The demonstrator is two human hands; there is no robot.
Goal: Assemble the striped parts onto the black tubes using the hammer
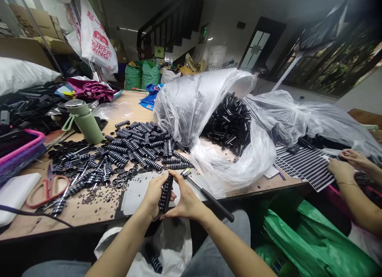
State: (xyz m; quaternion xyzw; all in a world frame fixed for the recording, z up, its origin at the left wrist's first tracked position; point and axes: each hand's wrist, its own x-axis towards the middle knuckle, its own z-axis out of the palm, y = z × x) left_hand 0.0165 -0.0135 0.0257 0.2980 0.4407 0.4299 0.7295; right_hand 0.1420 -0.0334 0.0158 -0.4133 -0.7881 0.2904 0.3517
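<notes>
A black bar-shaped piece with white characters (163, 195) is held upright between both hands over the table's front edge. My left hand (154, 195) wraps its left side. My right hand (186, 197) touches its top with the fingertips, the thumb low near its bottom end. Just right of the hands lies a hammer (209, 195) with a black handle. Under the hands is a light grey board (134, 197). Behind them spreads a pile of black rollers with white marks (140, 143). An open white bag (176, 245) at my lap holds a similar roller (155, 264).
Scissors (47, 191), a green bottle (85, 121) and a pink-rimmed basket (22, 153) stand left. A large clear bag (185, 106) holds black parts (229, 123). At right, another person's hands (343, 167) work by a patterned sheet (304, 165). Green plastic (316, 233) hangs below.
</notes>
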